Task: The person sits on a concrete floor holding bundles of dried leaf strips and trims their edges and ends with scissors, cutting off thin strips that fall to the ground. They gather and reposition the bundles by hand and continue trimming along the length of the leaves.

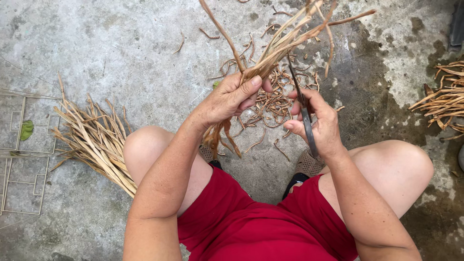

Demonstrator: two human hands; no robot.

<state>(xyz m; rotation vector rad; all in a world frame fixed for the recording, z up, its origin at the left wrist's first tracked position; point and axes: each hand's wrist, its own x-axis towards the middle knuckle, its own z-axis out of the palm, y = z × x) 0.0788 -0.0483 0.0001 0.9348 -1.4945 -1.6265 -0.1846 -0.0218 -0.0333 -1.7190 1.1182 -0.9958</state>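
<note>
Clearly light, stiff and brittle, the dried stalks (280, 46) suit that mid-bunch fist of the left hand (229, 99), while the right hand (316, 123) grips dark scissors (302, 104).

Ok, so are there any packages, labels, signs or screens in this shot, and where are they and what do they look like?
None in view. The left hand grips a bundle of dry tan stalks, the right hand holds dark scissors, and a wire grid lies on the concrete floor at the left.
</note>
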